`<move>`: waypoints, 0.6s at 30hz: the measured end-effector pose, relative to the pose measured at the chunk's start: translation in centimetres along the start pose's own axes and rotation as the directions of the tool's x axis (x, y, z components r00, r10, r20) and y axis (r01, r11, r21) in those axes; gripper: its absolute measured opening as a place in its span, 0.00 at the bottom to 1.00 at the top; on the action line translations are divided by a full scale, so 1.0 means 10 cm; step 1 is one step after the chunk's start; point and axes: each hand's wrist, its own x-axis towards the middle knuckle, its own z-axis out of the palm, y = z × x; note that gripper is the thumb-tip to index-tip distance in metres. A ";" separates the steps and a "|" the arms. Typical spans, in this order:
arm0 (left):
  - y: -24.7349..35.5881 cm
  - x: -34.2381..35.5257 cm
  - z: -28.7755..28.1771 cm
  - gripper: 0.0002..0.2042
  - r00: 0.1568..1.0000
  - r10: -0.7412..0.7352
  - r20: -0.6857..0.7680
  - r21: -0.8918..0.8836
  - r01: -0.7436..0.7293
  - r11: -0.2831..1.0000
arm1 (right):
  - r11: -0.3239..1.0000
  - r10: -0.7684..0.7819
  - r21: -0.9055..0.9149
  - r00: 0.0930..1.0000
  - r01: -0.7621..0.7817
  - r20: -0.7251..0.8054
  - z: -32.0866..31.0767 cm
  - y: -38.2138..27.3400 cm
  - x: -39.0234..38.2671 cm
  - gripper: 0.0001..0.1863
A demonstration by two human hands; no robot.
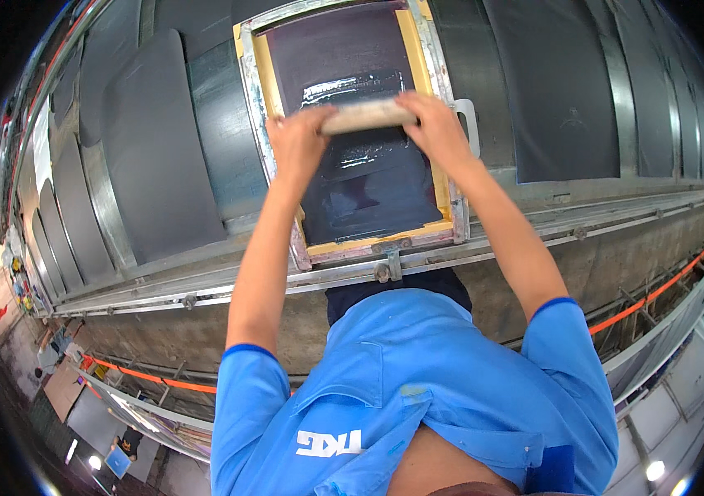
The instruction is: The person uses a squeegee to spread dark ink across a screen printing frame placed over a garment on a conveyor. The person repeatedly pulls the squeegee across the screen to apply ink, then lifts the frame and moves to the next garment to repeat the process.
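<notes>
My left hand [297,142] is closed round the left end of a squeegee [368,116] with a pale, bar-like handle. The right end is gripped by my right hand [438,131]. The squeegee lies crosswise over the dark mesh of a printing screen [340,45], slightly blurred; its blade is hidden under the handle. Wet, glossy dark ink [360,157] shows on the mesh in front of and behind it. Yellowish tape lines the inside of the screen's metal frame [441,62]. A white loop handle [468,128] sticks out from the frame's right side.
Dark flat sheets [149,157] lie on the long table to the left, and more sheets [567,99] to the right. A metal rail [534,223] with a small clamp [394,263] runs along the near edge. An orange strip [658,289] runs lower down. Another person [130,442] is far off at lower left.
</notes>
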 end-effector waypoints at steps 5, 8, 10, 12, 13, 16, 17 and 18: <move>-0.08 0.56 -0.03 0.18 0.996 -0.057 0.070 -0.012 0.058 0.998 | 0.994 0.109 -0.008 0.993 -0.109 0.037 -0.01 0.14 0.46 0.22; -0.02 0.23 0.04 0.19 0.992 -0.059 0.112 -0.014 0.061 0.998 | 0.993 0.109 0.047 0.992 -0.112 0.061 0.09 0.11 0.05 0.24; 0.05 -0.09 0.05 0.20 0.996 -0.003 0.085 -0.054 0.008 0.999 | 0.991 0.113 0.062 0.991 -0.118 0.075 0.11 -0.02 -0.30 0.26; 0.18 -0.47 0.01 0.21 0.986 -0.048 0.159 -0.049 0.056 0.997 | 0.989 0.117 0.072 0.987 -0.126 0.114 0.10 -0.19 -0.67 0.27; 0.24 -0.66 0.00 0.22 0.983 -0.055 0.176 -0.033 0.062 0.998 | 0.990 0.099 0.086 0.987 -0.110 0.124 0.13 -0.23 -0.85 0.28; 0.35 -1.13 -0.04 0.24 0.984 -0.055 0.168 -0.049 0.064 0.997 | 0.984 0.112 0.115 0.979 -0.132 0.169 0.13 -0.42 -1.22 0.28; 0.37 -1.21 -0.05 0.25 0.987 -0.053 0.154 -0.053 0.062 0.997 | 0.980 0.099 0.154 0.978 -0.128 0.182 0.11 -0.42 -1.27 0.28; 0.37 -1.26 -0.05 0.25 0.990 -0.043 0.131 -0.045 0.050 0.998 | 0.974 0.078 0.196 0.978 -0.116 0.194 0.08 -0.41 -1.29 0.28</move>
